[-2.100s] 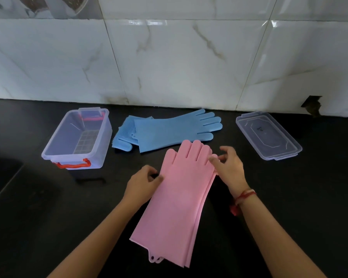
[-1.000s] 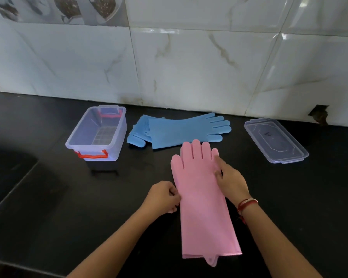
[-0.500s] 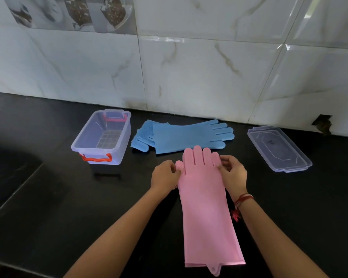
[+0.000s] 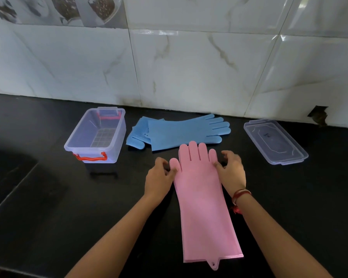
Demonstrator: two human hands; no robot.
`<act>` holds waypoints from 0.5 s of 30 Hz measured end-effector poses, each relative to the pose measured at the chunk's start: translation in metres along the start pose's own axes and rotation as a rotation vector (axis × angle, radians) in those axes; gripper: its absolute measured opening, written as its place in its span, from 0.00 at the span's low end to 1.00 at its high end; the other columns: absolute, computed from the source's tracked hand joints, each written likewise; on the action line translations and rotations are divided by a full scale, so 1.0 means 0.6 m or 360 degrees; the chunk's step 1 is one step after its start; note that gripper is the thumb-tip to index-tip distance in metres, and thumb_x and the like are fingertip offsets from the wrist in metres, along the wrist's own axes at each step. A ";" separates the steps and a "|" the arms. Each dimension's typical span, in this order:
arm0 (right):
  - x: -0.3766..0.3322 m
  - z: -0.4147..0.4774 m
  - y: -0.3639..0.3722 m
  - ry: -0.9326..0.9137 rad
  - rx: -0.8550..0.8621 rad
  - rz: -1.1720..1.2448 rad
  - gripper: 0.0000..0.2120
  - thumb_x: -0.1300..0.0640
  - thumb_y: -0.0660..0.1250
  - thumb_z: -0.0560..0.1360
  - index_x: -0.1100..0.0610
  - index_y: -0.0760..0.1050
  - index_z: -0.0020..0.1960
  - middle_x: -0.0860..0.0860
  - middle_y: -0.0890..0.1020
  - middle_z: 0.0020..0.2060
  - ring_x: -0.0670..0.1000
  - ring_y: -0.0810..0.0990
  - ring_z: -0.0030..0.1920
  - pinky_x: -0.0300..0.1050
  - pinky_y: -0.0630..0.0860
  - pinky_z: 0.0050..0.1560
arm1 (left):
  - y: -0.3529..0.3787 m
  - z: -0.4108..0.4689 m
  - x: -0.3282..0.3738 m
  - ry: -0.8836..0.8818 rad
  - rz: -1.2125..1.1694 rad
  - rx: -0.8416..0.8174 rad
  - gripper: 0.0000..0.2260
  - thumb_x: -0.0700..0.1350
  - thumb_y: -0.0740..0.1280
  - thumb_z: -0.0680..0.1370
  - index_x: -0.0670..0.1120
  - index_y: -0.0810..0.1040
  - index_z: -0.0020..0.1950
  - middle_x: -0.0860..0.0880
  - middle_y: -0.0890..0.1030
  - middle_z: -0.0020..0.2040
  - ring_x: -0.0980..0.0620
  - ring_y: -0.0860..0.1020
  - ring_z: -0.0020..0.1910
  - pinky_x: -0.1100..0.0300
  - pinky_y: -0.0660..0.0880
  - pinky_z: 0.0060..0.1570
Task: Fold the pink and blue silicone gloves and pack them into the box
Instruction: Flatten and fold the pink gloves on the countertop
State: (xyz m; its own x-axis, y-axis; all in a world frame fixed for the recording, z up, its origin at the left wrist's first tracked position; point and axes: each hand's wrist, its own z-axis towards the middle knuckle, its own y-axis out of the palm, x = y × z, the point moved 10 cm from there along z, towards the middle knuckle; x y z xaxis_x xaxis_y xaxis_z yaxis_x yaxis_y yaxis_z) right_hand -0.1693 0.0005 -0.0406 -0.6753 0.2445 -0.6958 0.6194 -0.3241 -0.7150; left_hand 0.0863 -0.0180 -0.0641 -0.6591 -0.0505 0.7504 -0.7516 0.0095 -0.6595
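The pink gloves [image 4: 205, 207] lie stacked flat on the black counter [image 4: 48, 207], fingers pointing away from me, cuffs near me. My left hand [image 4: 159, 177] pinches the thumb edge on the left side of the pink gloves. At their right edge, by the little finger, my right hand [image 4: 231, 171] has its fingertips on the pink gloves. The blue gloves [image 4: 181, 130] lie behind, one over the other, fingers to the right. The clear box [image 4: 97, 135] with red handles stands open at the back left, nothing inside.
The clear lid [image 4: 275, 141] lies flat at the back right. A marble-tiled wall [image 4: 179, 67] rises behind the counter. A dark recess, perhaps a sink [image 4: 6, 177], sits at the left.
The pink gloves went from lying slanted to straight. Both my hands moved up to the finger end and now hold its two sides.
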 end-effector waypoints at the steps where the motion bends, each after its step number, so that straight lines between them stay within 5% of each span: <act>1: -0.006 -0.005 -0.010 -0.0035 0.0005 0.0014 0.21 0.53 0.68 0.75 0.54 0.69 0.66 0.54 0.72 0.63 0.51 0.77 0.53 0.45 0.78 0.51 | -0.011 -0.003 0.007 0.0060 -0.0009 0.0047 0.13 0.52 0.67 0.76 0.49 0.69 0.57 0.52 0.77 0.42 0.56 0.77 0.38 0.61 0.76 0.39; 5: -0.043 -0.073 -0.049 -0.0579 -0.0091 0.0000 0.13 0.59 0.66 0.75 0.53 0.76 0.59 0.51 0.77 0.58 0.45 0.76 0.53 0.43 0.77 0.55 | -0.041 -0.070 0.074 0.0761 0.0121 0.0147 0.15 0.46 0.67 0.76 0.50 0.69 0.61 0.49 0.76 0.54 0.57 0.75 0.48 0.62 0.75 0.51; 9: -0.043 -0.206 -0.019 -0.1258 -0.0704 -0.0445 0.15 0.57 0.65 0.74 0.49 0.77 0.60 0.47 0.78 0.61 0.41 0.71 0.62 0.41 0.69 0.66 | 0.015 -0.179 0.097 0.1387 0.0423 -0.0384 0.17 0.48 0.59 0.79 0.53 0.67 0.68 0.51 0.72 0.67 0.55 0.70 0.65 0.61 0.62 0.66; 15: 0.026 -0.263 0.003 -0.1315 -0.1067 -0.0738 0.26 0.54 0.60 0.80 0.42 0.54 0.73 0.38 0.55 0.72 0.38 0.50 0.73 0.34 0.42 0.71 | 0.078 -0.213 0.024 0.1377 0.0973 -0.0956 0.23 0.55 0.49 0.82 0.54 0.51 0.77 0.54 0.51 0.78 0.59 0.43 0.75 0.60 0.36 0.71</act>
State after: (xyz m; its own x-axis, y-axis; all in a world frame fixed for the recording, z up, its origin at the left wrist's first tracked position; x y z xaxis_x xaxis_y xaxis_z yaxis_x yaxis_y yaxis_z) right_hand -0.1155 0.1481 -0.0632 -0.7954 -0.5385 -0.2782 0.1647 0.2496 -0.9542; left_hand 0.0385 0.1096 -0.0785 -0.5361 0.8044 0.2559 -0.0524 0.2709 -0.9612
